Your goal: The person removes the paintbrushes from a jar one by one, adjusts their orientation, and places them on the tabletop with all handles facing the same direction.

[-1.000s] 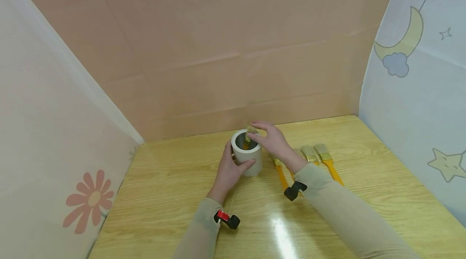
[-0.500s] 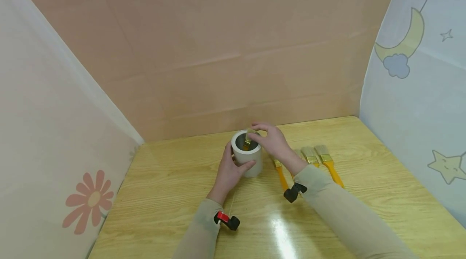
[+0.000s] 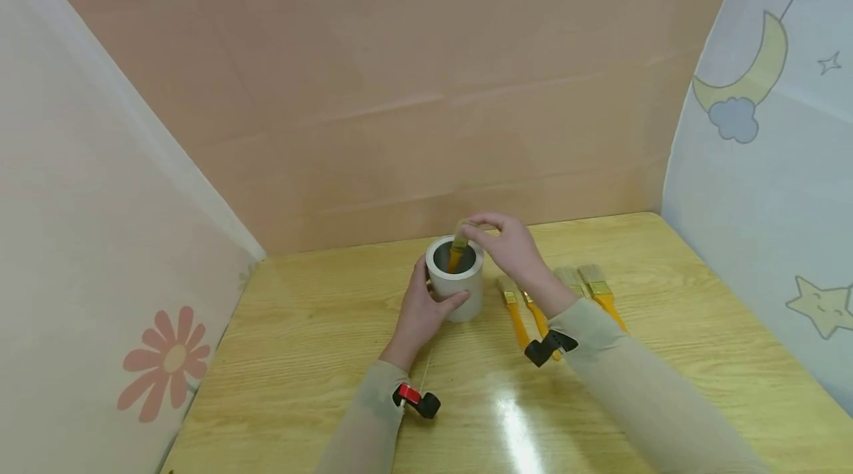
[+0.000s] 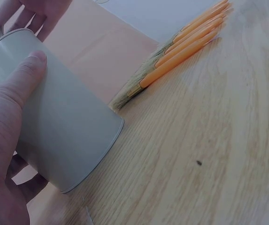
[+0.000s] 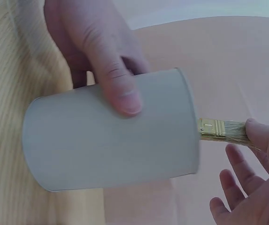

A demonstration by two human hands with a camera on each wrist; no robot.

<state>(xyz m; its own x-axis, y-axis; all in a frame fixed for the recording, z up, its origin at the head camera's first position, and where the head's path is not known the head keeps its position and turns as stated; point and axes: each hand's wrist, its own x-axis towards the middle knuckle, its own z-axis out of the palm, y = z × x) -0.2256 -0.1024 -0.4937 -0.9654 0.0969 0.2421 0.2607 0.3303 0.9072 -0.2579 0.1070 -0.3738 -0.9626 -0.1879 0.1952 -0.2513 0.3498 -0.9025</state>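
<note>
My left hand [image 3: 424, 309] grips a pale grey cylindrical container [image 3: 460, 296] from its left side, thumb across the front. The container stands upright on the table, its dark inside visible from above. By its bristles, my right hand [image 3: 512, 248] pinches a paintbrush [image 3: 457, 258] at the container's mouth. The brush's orange handle points down inside, and the right wrist view shows its brass ferrule [image 5: 212, 129] just above the rim. Several more paintbrushes [image 4: 181, 56] with orange handles lie side by side to the right of the container, bristles toward the back.
The wooden table [image 3: 320, 355] has a pink-brown backdrop [image 3: 426, 104] behind it. Pale printed sheets flank it, with a flower [image 3: 173, 359] on the left one and a moon [image 3: 749, 70] on the right. Both sleeves carry black wrist straps.
My right hand has risen slightly and shifted right, lifting the paintbrush so more of its orange handle shows in the container's mouth. The left hand keeps its grip on the container.
</note>
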